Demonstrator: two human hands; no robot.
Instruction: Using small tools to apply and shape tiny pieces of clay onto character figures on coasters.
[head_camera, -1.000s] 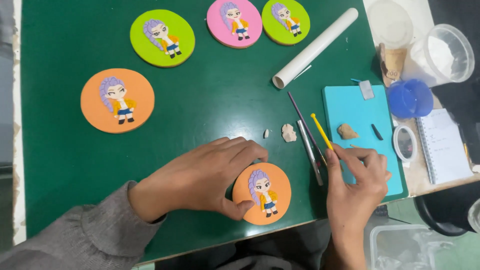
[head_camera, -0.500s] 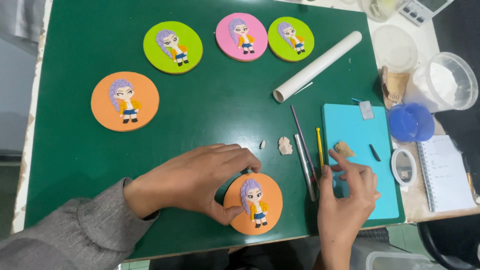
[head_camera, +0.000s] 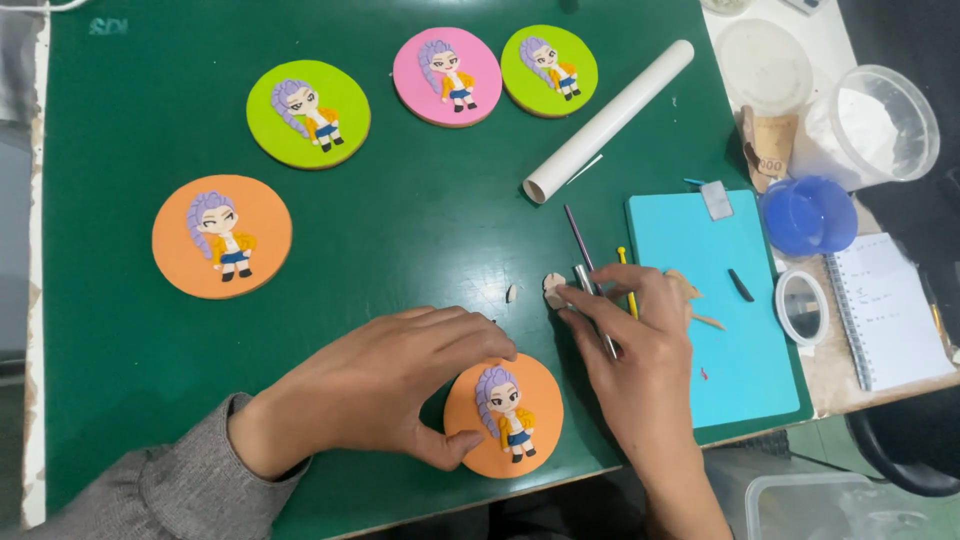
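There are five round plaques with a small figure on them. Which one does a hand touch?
The orange plaque at the near table edge. The left hand rests against its left side, thumb under its rim. The other orange, the two green and the pink plaques lie farther away, untouched.
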